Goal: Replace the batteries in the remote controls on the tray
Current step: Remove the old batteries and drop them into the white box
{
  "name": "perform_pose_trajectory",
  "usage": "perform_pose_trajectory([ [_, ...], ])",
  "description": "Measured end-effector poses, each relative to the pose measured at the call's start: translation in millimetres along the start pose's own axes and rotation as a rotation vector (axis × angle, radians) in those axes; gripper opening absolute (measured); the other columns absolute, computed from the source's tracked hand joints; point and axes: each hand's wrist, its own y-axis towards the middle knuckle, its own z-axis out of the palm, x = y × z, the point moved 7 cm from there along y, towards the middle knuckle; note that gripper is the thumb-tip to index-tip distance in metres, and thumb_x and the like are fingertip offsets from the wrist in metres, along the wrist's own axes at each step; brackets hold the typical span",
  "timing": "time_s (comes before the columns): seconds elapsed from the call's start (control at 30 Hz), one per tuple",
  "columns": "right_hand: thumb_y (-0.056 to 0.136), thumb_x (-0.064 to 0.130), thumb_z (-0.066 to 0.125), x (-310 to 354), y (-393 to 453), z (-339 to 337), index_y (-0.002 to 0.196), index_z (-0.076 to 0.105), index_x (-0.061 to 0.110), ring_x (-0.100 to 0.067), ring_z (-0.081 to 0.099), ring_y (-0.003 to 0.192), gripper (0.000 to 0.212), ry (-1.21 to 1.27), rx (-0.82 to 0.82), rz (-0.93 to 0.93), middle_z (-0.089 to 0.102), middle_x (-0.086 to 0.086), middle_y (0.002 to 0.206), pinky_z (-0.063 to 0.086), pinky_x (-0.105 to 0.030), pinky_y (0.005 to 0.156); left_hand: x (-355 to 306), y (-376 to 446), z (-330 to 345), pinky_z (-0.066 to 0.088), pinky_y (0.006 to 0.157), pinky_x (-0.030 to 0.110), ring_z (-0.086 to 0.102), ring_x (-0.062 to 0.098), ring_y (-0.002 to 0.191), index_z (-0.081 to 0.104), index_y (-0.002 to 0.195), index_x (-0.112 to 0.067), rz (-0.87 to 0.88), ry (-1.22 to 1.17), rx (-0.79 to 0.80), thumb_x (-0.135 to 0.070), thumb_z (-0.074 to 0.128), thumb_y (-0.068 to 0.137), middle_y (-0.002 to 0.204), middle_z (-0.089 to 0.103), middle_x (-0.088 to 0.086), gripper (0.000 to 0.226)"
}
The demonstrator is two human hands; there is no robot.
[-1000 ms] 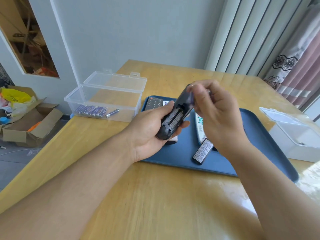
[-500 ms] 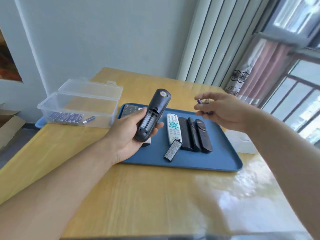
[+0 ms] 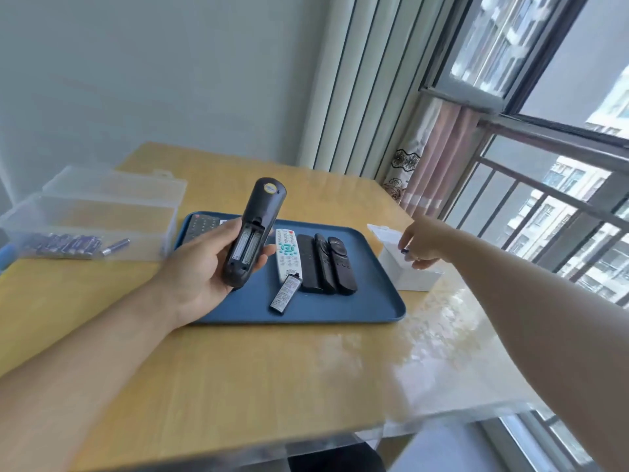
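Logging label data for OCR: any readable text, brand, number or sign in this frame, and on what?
Nothing can be read.
Round yellow sticker on the held black remote: print blurred.
Battery cover lying on the tray: lines of white print, too small.
White remote: button markings too small.
Batteries in the clear box: purple wrap, no legible brand.

The scene is viewed from one head-worn camera, aimed forward and down at the nearby table [image 3: 238, 386] and window [image 3: 561, 148].
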Motion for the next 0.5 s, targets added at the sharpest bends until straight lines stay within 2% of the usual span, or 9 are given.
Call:
perform_pose_trajectory([
  [0.03, 0.094, 0.007, 0.066, -3.8, 3.7, 3.0, 0.120, 0.068, 0.008, -0.026, 0.074, 0.094, 0.026, -0.013, -0.010, 0.007, 0.070, -0.005, 0.094, 0.061, -0.034, 0.084, -0.2, 0.0, -0.1, 0.061, 0.071, 0.026, 0.075, 0.023, 0.094, 0.060, 0.133, -0.002, 0.002, -0.003, 0.003, -0.026, 0.046, 0.105, 0.121, 0.072, 0.014, 0.040],
  [0.07, 0.092, 0.006, 0.067, -6.3, 6.4, 4.8, 0.119, 0.069, 0.010, -0.021, 0.073, 0.085, 0.027, 0.004, -0.029, 0.011, 0.070, -0.003, 0.092, 0.062, -0.027, 0.073, -0.4, 0.3, -0.3, 0.061, 0.071, 0.026, 0.075, 0.023, 0.094, 0.060, 0.133, -0.003, 0.002, -0.004, 0.006, -0.026, 0.046, 0.105, 0.120, 0.072, 0.013, 0.040],
  [0.13, 0.086, 0.003, 0.069, -9.5, 10.1, 8.0, 0.112, 0.072, 0.013, -0.012, 0.064, 0.068, 0.028, 0.043, -0.065, 0.020, 0.065, 0.002, 0.081, 0.053, -0.018, 0.052, 0.1, 0.7, -0.8, 0.061, 0.072, 0.026, 0.075, 0.023, 0.093, 0.060, 0.133, -0.003, 0.003, -0.005, 0.008, -0.027, 0.047, 0.103, 0.119, 0.073, 0.013, 0.040],
  [0.17, 0.084, 0.003, 0.069, -10.4, 12.4, 9.8, 0.111, 0.073, 0.015, -0.011, 0.060, 0.068, 0.029, 0.038, -0.080, 0.018, 0.063, 0.004, 0.079, 0.050, -0.018, 0.054, 0.3, 0.9, -1.0, 0.061, 0.071, 0.026, 0.075, 0.023, 0.093, 0.061, 0.133, -0.003, 0.002, -0.005, 0.007, -0.027, 0.049, 0.102, 0.119, 0.073, 0.013, 0.041],
  [0.2, 0.083, 0.005, 0.069, -12.3, 14.2, 12.0, 0.111, 0.074, 0.017, -0.013, 0.059, 0.074, 0.031, 0.025, -0.087, 0.024, 0.062, 0.005, 0.081, 0.050, -0.020, 0.062, 0.5, 1.2, -1.0, 0.061, 0.071, 0.026, 0.075, 0.023, 0.093, 0.061, 0.133, -0.003, 0.002, -0.002, 0.006, -0.028, 0.051, 0.100, 0.120, 0.072, 0.013, 0.042],
  [0.27, 0.082, 0.008, 0.069, -17.2, 20.6, 15.5, 0.111, 0.075, 0.018, -0.018, 0.058, 0.086, 0.031, 0.015, -0.096, 0.039, 0.064, 0.002, 0.090, 0.052, -0.028, 0.082, 0.6, 2.0, -0.2, 0.061, 0.071, 0.026, 0.075, 0.023, 0.093, 0.061, 0.132, -0.003, 0.007, 0.004, 0.011, -0.029, 0.053, 0.097, 0.121, 0.072, 0.014, 0.045],
  [0.33, 0.081, 0.011, 0.068, -22.2, 27.1, 18.9, 0.111, 0.076, 0.018, -0.020, 0.060, 0.091, 0.032, 0.016, -0.115, 0.053, 0.069, -0.004, 0.102, 0.053, -0.035, 0.093, 1.0, 2.2, 0.9, 0.061, 0.070, 0.026, 0.075, 0.022, 0.093, 0.062, 0.131, -0.003, 0.010, 0.009, 0.019, -0.029, 0.053, 0.096, 0.121, 0.071, 0.014, 0.044],
  [0.43, 0.084, 0.017, 0.062, -24.0, 35.2, 21.8, 0.112, 0.071, 0.012, -0.024, 0.065, 0.099, 0.030, -0.115, -0.139, 0.057, 0.069, -0.009, 0.111, 0.056, -0.037, 0.093, 1.7, 2.7, 2.5, 0.061, 0.069, 0.026, 0.075, 0.022, 0.092, 0.062, 0.130, -0.004, 0.008, 0.012, 0.030, -0.029, 0.053, 0.095, 0.119, 0.072, 0.012, 0.044],
  [0.5, 0.087, 0.020, 0.060, -21.6, 31.7, 20.5, 0.110, 0.066, 0.006, -0.024, 0.065, 0.095, 0.028, -0.188, -0.146, 0.070, 0.066, -0.009, 0.106, 0.056, -0.031, 0.079, 2.4, 2.8, 3.2, 0.061, 0.071, 0.026, 0.075, 0.022, 0.092, 0.062, 0.130, -0.004, 0.006, 0.009, 0.033, -0.029, 0.052, 0.096, 0.118, 0.072, 0.013, 0.044],
])
